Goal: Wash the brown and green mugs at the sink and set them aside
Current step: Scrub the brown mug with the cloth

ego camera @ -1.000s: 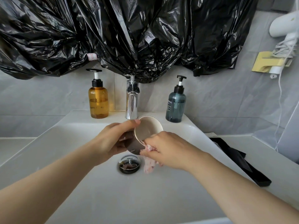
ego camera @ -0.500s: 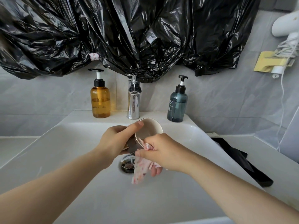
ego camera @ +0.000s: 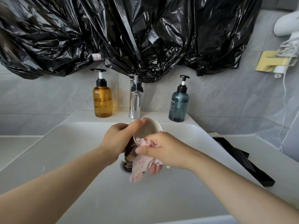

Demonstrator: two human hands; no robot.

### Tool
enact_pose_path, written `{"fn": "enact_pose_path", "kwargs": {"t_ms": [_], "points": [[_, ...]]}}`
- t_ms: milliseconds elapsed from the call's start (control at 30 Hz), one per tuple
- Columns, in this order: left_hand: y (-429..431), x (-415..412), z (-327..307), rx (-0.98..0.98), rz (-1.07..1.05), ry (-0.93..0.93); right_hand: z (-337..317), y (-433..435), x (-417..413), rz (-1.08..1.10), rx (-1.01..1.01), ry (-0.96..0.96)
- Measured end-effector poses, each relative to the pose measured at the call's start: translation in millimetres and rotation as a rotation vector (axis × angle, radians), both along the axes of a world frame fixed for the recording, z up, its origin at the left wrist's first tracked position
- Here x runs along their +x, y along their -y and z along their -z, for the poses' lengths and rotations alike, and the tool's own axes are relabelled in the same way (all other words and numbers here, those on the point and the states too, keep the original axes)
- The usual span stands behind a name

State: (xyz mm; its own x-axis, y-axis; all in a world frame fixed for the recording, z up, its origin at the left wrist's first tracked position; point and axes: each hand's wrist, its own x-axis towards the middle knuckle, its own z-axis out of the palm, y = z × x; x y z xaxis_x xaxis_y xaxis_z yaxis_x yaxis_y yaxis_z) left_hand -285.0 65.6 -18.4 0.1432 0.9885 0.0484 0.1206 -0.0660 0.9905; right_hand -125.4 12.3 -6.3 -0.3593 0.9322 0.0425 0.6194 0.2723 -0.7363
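Our left hand (ego camera: pixel 117 140) grips the brown mug (ego camera: pixel 149 126), right hand (ego camera: pixel 164 150) pinches the cloth (ego camera: pixel 140 168); scrubbing could knock it loose.

A home bathroom: white sink (ego camera: pixel 53 152), pump bottles (ego camera: pixel 102 101), hairdryer (ego camera: pixel 287 25).

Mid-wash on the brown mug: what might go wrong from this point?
1. Only the left hand grips the brown mug, tilted above the sink. If it slips while the right hand rubs, it may chip.
2. The mug's rim appears close to the faucet; lifting it could knock the two together.
3. The cloth dangles over the drain and might snag there.
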Motion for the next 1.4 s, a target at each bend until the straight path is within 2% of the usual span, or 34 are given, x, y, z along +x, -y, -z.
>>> {"fn": "enact_pose_path", "kwargs": {"t_ms": [67, 133, 200, 300, 367, 467, 633, 700, 767, 1000, 1133, 1300, 1400], "points": [[1, 1, -1, -0.002, -0.011, 0.042, 0, 3, -2, -0.004, -0.008, -0.064], [1, -1, -3, -0.052, 0.040, 0.057, 1, 4, -3, 0.001, 0.006, -0.041], [2, -3, -6, -0.111, 0.117, 0.033, 2, 4, -1, 0.004, 0.058, 0.077], [0, -9, -11, -0.200, 0.216, -0.026, -2, 7, 4, -0.041, 0.214, 0.391], [2, -12, -13, -0.225, 0.249, -0.122, -6, 11, 3, -0.085, 0.267, 0.494], [8, -10, -13, -0.235, 0.197, -0.156, -8, 13, -2, -0.086, 0.231, 0.507], [4, 4, 0, -0.188, -0.018, 0.061, -3, 8, -13, -0.048, 0.066, 0.293], [0, 4, 0, -0.164, -0.048, 0.112, 1, 3, -20, -0.009, 0.162, 0.314], [-3, 0, -3, -0.155, -0.021, 0.122, 2, 2, -22, 0.004, 0.309, 0.421], [-2, -14, -11, -0.250, 0.222, -0.091, -4, 12, -2, -0.192, 0.506, 0.744], [2, -11, -12, -0.176, 0.093, -0.019, 0, 8, -5, -0.134, 0.425, 0.662], [4, 3, -7, -0.113, -0.092, 0.119, 2, 3, -19, -0.006, 0.081, 0.292], [3, 3, -6, -0.091, -0.118, 0.139, 4, 0, -25, 0.034, 0.068, 0.144]]}}
